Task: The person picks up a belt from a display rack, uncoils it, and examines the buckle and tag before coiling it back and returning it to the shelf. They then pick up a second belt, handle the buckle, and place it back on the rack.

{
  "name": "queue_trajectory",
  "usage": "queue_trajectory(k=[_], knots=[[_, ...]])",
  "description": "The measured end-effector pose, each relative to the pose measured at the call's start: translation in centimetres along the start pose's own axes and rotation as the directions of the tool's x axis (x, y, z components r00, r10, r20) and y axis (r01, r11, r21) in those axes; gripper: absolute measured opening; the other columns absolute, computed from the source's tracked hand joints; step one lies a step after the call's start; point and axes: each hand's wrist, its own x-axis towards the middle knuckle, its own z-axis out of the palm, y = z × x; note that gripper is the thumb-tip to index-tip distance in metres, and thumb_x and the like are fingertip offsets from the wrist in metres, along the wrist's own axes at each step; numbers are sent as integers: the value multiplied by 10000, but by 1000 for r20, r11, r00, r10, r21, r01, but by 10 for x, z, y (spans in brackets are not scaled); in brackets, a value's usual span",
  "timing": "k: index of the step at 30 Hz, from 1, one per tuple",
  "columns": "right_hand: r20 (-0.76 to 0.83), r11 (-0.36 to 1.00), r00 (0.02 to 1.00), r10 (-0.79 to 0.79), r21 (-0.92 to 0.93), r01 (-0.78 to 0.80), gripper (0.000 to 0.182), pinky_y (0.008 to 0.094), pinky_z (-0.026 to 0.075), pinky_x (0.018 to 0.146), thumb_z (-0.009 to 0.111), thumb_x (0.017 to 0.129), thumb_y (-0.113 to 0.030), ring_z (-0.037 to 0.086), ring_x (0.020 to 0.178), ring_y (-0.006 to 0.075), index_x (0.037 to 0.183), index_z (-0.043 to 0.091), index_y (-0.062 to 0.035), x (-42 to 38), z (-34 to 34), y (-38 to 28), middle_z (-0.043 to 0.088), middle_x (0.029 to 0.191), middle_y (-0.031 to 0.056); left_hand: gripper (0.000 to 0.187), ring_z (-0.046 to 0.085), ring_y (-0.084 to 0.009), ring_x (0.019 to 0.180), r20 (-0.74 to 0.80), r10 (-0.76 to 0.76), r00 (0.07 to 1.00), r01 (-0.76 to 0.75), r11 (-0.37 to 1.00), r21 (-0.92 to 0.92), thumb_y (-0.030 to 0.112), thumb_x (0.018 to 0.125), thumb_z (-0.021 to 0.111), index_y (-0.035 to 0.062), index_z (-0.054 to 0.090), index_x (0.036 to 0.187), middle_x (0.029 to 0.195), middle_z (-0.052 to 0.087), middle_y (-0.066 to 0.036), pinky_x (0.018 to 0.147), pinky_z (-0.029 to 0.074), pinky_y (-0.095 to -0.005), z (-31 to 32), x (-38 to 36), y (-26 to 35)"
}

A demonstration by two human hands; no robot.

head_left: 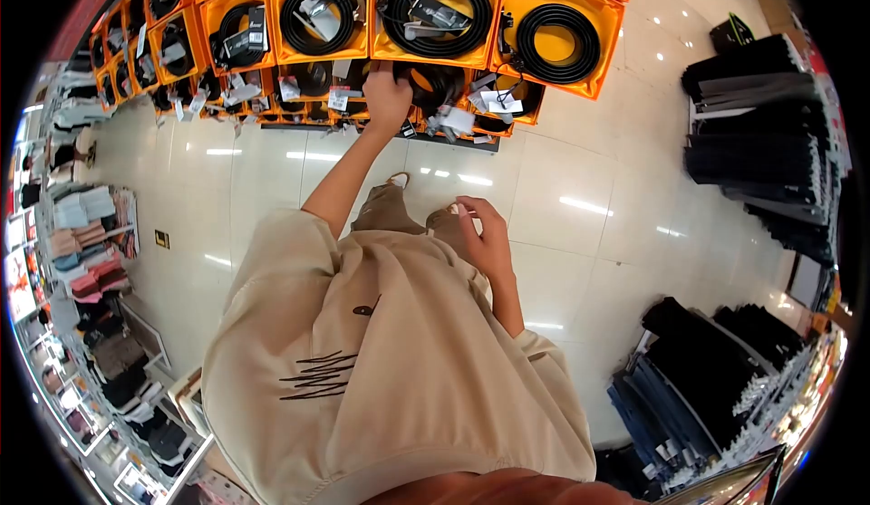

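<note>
Below the top row of orange boxes, my left hand reaches up to the shelf among the belts. Its fingertips are hidden at a dark belt, so its grip cannot be made out. Coiled black belts with tags fill the boxes above it, among them a coiled belt and another in an orange box at the right end. My right hand hangs in front of my legs, fingers apart and bent slightly, holding nothing.
Racks of dark trousers stand at the right, with jeans at the lower right. Folded clothes line shelves at the left. A small yellow-and-black floor sign lies on the tiled floor.
</note>
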Motion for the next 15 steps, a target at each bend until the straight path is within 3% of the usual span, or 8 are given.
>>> queue_trajectory(k=[1,3,4,7,8,11,12,15], knots=[[30,999,999,-45,-18,46,250,336,494,842,565,921,-92,624,959,264,1153,597,-5,2,0,-1,638,1070,155,296,591,-401,844,-105,8,994,-17,996,-88,38,783,634,5,591,1074,1002,602,-204,703,488,-438,-7,-12,2],[48,991,991,-125,-49,127,303,342,489,855,577,913,-94,601,1009,263,1203,555,-10,7,3,-4,598,1135,157,330,589,-369,814,-68,-25,997,8,970,-242,-6,775,639,11,592,1102,959,595,-188,713,484,-385,-27,-32,11],[36,985,987,-159,-64,161,340,347,484,865,584,908,-95,585,1044,263,1233,527,-11,9,6,-7,571,1175,159,339,592,-289,768,-83,-8,997,-16,960,-279,-64,765,624,2,595,1096,934,592,-156,696,475,-324,-32,-41,10],[-27,983,985,-168,-76,166,439,364,468,898,602,897,-102,535,1130,268,1299,453,-11,12,12,-20,501,1270,159,340,592,-215,762,-28,-135,990,107,878,-467,-104,757,598,-17,592,1085,941,596,-133,691,471,-294,-57,-60,16],[-54,985,986,-158,-78,153,469,369,462,910,608,894,-105,519,1155,270,1318,430,-10,12,15,-23,479,1297,159,329,586,-176,749,-108,-101,989,51,920,-390,-121,762,568,-28,589,1076,911,601,-114,694,470,-273,-69,-62,24],[-123,988,980,-155,-16,154,475,373,449,931,603,899,-106,499,1181,268,1325,419,-5,16,30,-23,468,1310,144,321,590,-189,733,-94,-157,983,103,899,-425,-128,762,553,-38,586,1069,874,610,-114,699,473,-268,-80,-65,14],[-121,992,986,-116,35,121,553,377,442,955,628,892,-129,469,1222,273,1372,377,-19,20,38,-14,427,1357,140,300,591,-164,730,-107,-172,979,107,888,-448,-128,773,538,-40,587,1056,864,627,-91,701,472,-253,-80,-67,8],[-269,976,959,-84,172,134,686,398,421,994,668,847,-120,418,1275,291,1424,309,-29,60,76,15,361,1415,138,297,589,-126,749,83,-256,963,242,689,-683,-131,784,520,-42,582,1061,897,642,-75,709,474,-240,-62,-79,-20]])
